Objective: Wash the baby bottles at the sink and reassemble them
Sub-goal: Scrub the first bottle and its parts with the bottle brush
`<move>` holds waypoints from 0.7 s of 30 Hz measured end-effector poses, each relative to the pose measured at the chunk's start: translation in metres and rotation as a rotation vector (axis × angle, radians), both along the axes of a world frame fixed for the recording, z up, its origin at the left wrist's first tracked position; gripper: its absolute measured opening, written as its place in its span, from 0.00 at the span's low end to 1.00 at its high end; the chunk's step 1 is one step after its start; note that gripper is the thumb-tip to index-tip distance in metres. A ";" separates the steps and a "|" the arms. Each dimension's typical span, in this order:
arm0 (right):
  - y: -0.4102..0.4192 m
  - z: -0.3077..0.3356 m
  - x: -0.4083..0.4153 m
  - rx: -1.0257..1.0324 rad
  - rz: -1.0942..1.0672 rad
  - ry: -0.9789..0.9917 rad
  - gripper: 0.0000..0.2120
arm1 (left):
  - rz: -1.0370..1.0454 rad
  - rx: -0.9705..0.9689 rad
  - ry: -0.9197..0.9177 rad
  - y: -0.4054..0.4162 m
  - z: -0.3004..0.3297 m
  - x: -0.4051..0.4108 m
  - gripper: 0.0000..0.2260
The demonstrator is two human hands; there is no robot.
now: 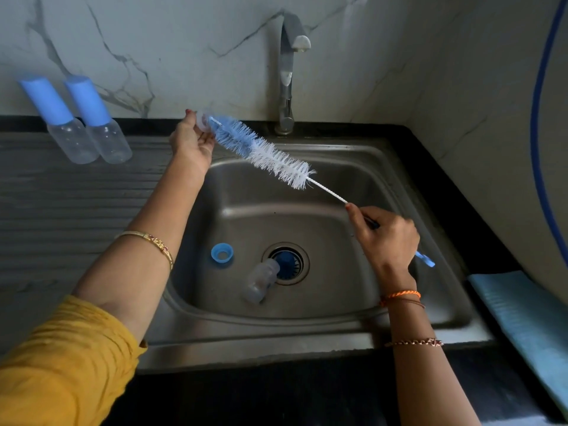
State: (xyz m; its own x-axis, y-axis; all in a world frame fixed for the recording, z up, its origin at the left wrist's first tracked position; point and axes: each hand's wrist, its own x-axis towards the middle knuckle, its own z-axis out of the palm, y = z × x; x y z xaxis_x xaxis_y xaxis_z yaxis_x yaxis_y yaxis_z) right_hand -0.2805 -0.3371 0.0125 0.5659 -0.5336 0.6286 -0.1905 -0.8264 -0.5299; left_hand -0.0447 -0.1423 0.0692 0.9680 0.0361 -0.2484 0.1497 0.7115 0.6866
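I am watching the left hand point(192, 139) holding a small clear teat point(203, 122) up over the back left corner of the sink point(353, 155), fingers curled around it and pinching it at the fingertips. The blue tip of the bottle brush point(267, 152) is poking into that teat. The right hand point(385, 238) is gripping the brush handle over the right side of the basin, fingers wrapped closed around it. Down in the sink, an open bottle point(261, 279) is lying on its side against the drain, a blue ring point(222, 252) just beside it. Two capped bottles point(76, 118) are standing on the counter point(61, 195) at the left.
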 end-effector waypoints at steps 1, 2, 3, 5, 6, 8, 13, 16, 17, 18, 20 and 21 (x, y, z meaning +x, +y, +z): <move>0.000 0.000 0.000 -0.006 -0.001 0.001 0.11 | 0.005 0.003 -0.001 0.000 0.000 0.000 0.09; 0.000 -0.001 0.000 -0.010 -0.001 0.002 0.11 | 0.006 0.024 -0.006 -0.001 0.001 -0.001 0.08; 0.000 -0.002 0.000 -0.016 -0.002 0.004 0.11 | 0.006 0.061 -0.015 -0.002 0.001 -0.003 0.07; -0.001 -0.002 -0.001 -0.038 -0.004 -0.001 0.12 | 0.009 0.161 -0.045 -0.003 0.001 -0.006 0.05; -0.001 -0.001 -0.001 -0.057 -0.002 -0.005 0.12 | 0.009 0.218 -0.066 -0.003 0.001 -0.007 0.05; 0.000 -0.001 -0.002 -0.109 0.004 -0.022 0.11 | -0.007 0.309 -0.109 -0.002 0.001 -0.009 0.06; 0.020 0.005 -0.001 -0.030 -0.041 0.096 0.15 | -0.084 0.355 -0.128 0.006 -0.009 -0.011 0.06; 0.025 0.005 0.000 0.290 0.076 0.354 0.20 | -0.155 0.326 -0.141 0.015 -0.016 -0.012 0.07; 0.025 0.005 0.001 0.497 0.192 0.397 0.21 | -0.172 0.271 -0.152 0.017 -0.017 -0.012 0.07; 0.025 0.005 0.003 0.750 0.311 0.449 0.22 | -0.184 0.190 -0.166 0.020 -0.017 -0.013 0.08; 0.024 0.003 0.007 1.197 0.477 0.643 0.21 | -0.225 0.012 -0.224 0.025 -0.011 -0.017 0.09; 0.022 0.000 0.010 1.318 0.523 0.729 0.21 | -0.263 -0.069 -0.269 0.027 -0.006 -0.018 0.07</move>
